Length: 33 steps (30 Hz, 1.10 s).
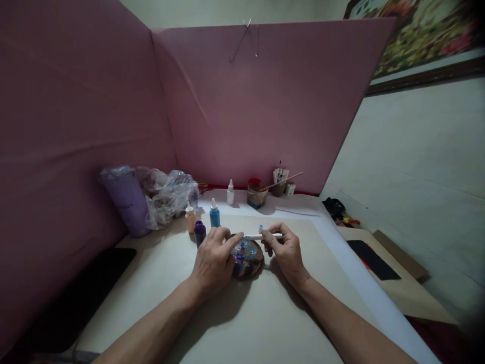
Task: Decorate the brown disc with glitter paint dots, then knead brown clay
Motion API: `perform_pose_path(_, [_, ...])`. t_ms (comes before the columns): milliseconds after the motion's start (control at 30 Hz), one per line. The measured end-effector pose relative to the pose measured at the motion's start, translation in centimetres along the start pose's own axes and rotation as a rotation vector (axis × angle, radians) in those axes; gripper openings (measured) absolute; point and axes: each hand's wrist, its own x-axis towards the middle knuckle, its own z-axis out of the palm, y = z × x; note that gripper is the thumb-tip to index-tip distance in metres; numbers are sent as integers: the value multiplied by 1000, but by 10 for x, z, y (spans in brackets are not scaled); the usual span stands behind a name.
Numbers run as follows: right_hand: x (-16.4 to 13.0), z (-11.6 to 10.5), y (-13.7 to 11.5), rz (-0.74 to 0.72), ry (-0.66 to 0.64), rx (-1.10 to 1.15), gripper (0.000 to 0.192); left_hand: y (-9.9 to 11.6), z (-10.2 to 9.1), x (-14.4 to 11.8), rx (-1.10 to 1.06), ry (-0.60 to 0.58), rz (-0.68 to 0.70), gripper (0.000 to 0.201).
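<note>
A dark round stone painted with blue and purple dots lies on the pale sheet. My left hand rests on the stone's left side, with its forefinger reaching over the top edge to touch the end of a thin white tool. My right hand pinches that tool, holding it level just above the stone. A tiny blue-capped piece sits right behind the tool.
Small paint bottles stand behind my left hand: peach, blue, purple, white. A jar and a cup of brushes stand at the back. Crumpled plastic bag at left. Pink boards wall the table.
</note>
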Motion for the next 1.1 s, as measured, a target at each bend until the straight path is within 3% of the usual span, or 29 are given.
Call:
perform_pose_path(167, [-4,2,0,-73,15,-106,26,5,4,-1,251,-17,67,55])
perform_pose_path(367, [-8,4,-2,-88,22,-90,27,10,8,-4,390,-26,121,53])
perform_pose_path(600, [-5,3,-7,-32,104,23,31,9,2,-2,511,85,34,40])
perform_pose_path(800, [-2,1,-10,-41,89,18,26,8,-4,0,407,219,-99,45])
perform_pose_path(1100, [-1,-1,0,-82,6,-64,21,4,-1,1,290,188,-132,54])
